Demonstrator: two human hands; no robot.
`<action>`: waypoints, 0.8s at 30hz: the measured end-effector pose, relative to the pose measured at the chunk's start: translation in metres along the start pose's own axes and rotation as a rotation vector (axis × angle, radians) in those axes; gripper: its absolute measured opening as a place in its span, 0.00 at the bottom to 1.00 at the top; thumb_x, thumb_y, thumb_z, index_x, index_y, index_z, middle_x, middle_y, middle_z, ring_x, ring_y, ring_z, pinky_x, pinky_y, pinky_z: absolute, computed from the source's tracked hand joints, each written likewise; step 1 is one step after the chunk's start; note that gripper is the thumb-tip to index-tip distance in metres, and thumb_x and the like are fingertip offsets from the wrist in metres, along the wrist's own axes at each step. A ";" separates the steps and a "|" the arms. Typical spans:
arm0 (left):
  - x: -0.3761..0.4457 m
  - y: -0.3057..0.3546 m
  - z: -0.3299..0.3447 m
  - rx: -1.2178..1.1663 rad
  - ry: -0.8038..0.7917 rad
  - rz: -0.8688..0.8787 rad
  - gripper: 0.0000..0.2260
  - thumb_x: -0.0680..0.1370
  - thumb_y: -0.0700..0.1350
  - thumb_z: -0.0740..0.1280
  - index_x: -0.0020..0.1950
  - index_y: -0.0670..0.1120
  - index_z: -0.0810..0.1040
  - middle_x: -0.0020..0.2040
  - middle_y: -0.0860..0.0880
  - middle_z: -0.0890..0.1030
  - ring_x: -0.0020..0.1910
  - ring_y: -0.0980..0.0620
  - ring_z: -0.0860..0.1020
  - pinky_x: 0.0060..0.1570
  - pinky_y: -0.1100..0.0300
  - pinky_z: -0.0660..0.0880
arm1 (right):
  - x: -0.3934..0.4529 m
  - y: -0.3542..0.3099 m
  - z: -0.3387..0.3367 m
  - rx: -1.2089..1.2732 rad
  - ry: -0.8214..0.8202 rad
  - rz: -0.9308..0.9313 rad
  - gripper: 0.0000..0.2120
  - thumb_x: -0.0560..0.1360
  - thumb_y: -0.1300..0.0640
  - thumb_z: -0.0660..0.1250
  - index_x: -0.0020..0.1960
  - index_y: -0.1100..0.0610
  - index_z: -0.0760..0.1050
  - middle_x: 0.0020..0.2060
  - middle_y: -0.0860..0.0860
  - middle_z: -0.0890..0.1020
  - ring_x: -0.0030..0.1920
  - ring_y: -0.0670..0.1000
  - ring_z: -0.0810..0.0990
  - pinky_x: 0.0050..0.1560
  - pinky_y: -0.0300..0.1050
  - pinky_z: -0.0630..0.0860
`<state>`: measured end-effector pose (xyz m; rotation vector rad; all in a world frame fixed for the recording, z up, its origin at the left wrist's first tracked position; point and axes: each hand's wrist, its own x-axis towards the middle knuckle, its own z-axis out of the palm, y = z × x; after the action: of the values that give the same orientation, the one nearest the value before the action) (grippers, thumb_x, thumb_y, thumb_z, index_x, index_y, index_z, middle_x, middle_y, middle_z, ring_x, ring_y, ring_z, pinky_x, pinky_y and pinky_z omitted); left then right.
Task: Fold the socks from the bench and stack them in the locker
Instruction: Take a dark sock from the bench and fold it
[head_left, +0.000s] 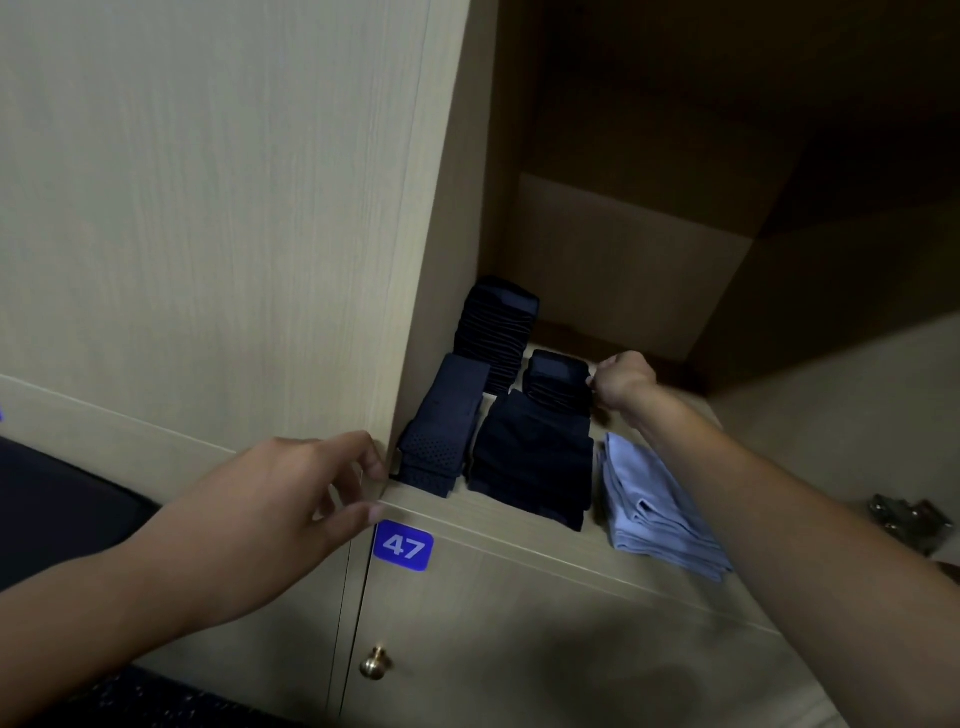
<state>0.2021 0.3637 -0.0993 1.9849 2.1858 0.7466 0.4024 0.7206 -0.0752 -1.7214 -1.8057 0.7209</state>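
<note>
Inside the open locker (519, 512), several piles of folded dark navy socks stand on the shelf. My right hand (621, 382) reaches in and pinches the right side of the small stack of folded socks (558, 382), which sits on a bigger dark pile (535, 457). A taller sock stack (496, 332) stands at the back left, and a dotted navy pile (441, 431) lies at the front left. My left hand (291, 499) rests on the shelf's front left corner, fingers loosely bent and holding nothing.
Folded light blue cloth (654, 506) lies on the shelf to the right of the dark piles. Below is a closed door with a blue 47 label (402, 545) and a brass knob (375, 662). A dark bench cushion (57, 509) shows at the left.
</note>
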 end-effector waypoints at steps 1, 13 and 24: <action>0.000 0.000 0.000 0.001 0.000 0.001 0.07 0.78 0.62 0.64 0.54 0.65 0.72 0.45 0.65 0.79 0.47 0.68 0.78 0.40 0.70 0.72 | 0.000 0.000 -0.001 -0.018 0.008 -0.001 0.03 0.79 0.63 0.68 0.50 0.63 0.80 0.51 0.60 0.84 0.48 0.57 0.81 0.48 0.47 0.77; -0.006 -0.010 -0.008 0.038 -0.008 -0.011 0.07 0.76 0.63 0.65 0.52 0.66 0.70 0.45 0.66 0.79 0.45 0.67 0.78 0.41 0.69 0.74 | -0.047 -0.015 -0.008 0.010 -0.049 -0.224 0.07 0.79 0.57 0.69 0.57 0.57 0.77 0.54 0.53 0.80 0.57 0.53 0.78 0.58 0.44 0.73; -0.037 -0.032 -0.040 0.021 -0.008 -0.116 0.09 0.76 0.59 0.69 0.54 0.60 0.76 0.46 0.61 0.83 0.44 0.66 0.81 0.47 0.61 0.79 | -0.212 -0.035 -0.009 0.026 -0.106 -0.729 0.02 0.80 0.55 0.68 0.51 0.51 0.79 0.44 0.43 0.82 0.46 0.41 0.79 0.46 0.34 0.71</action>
<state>0.1631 0.3153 -0.0862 1.8474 2.2903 0.7020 0.3924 0.5078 -0.0485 -0.8929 -2.2684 0.5130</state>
